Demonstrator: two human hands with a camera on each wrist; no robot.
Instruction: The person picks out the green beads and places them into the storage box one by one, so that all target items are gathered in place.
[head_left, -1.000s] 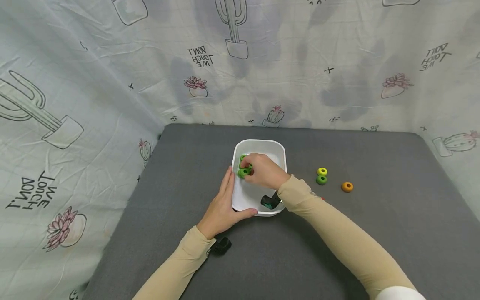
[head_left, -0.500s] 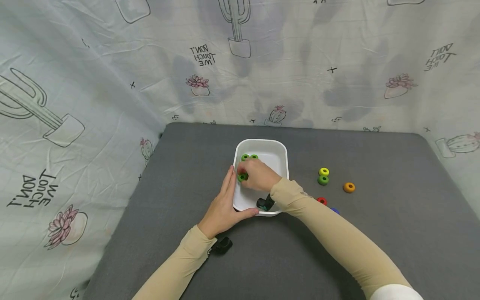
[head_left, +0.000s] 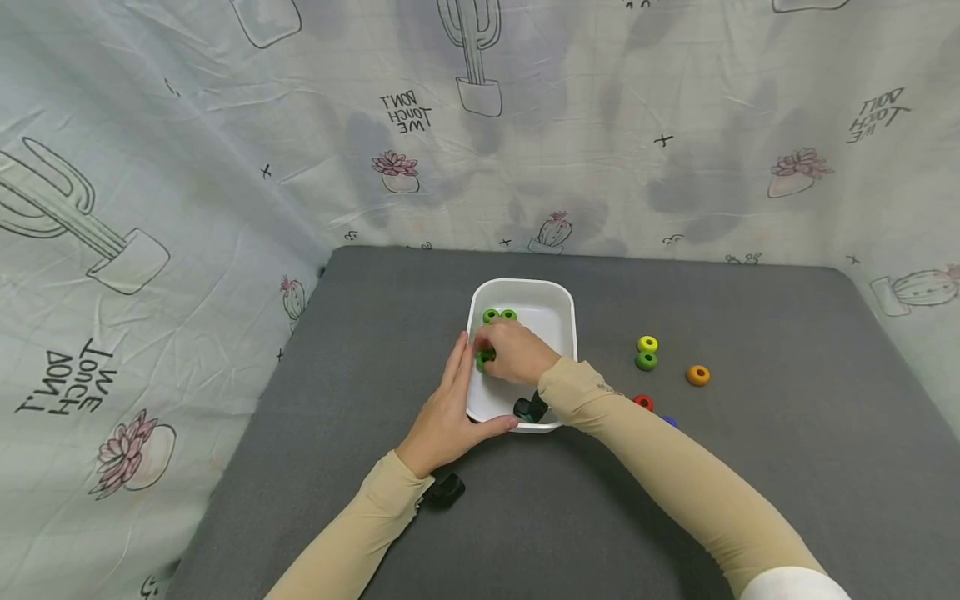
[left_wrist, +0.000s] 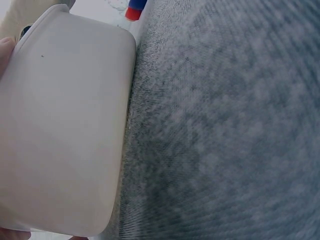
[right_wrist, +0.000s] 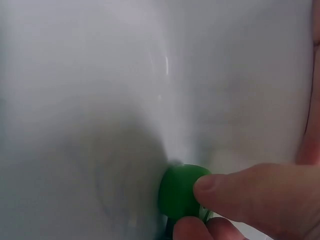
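Note:
My right hand [head_left: 517, 352] reaches into a white plastic tray [head_left: 567, 325]. Its thumb and fingertips pinch a green bead [right_wrist: 180, 191] by the tray's left wall. Two more green beads, a left one [head_left: 491, 315] and a right one [head_left: 508, 314], lie at the tray's far left corner. My left hand [head_left: 442, 425] lies against the tray, with straight fingers along its left side and the thumb on the near rim. In the left wrist view the tray's outer wall [left_wrist: 65, 120] fills the left part. The right hand hides part of the tray floor.
Right of the tray on the grey table [head_left: 787, 467] lie a yellow bead [head_left: 647, 343], a dark green bead [head_left: 647, 361] touching it, an orange bead [head_left: 698, 375], a red bead [head_left: 642, 402] and a partly hidden blue bead [head_left: 671, 422]. A patterned cloth [head_left: 600, 167] hangs behind.
My right hand has moved slightly toward me along the tray's left side with the green bead. This uncovers the far green beads. The left hand stays put.

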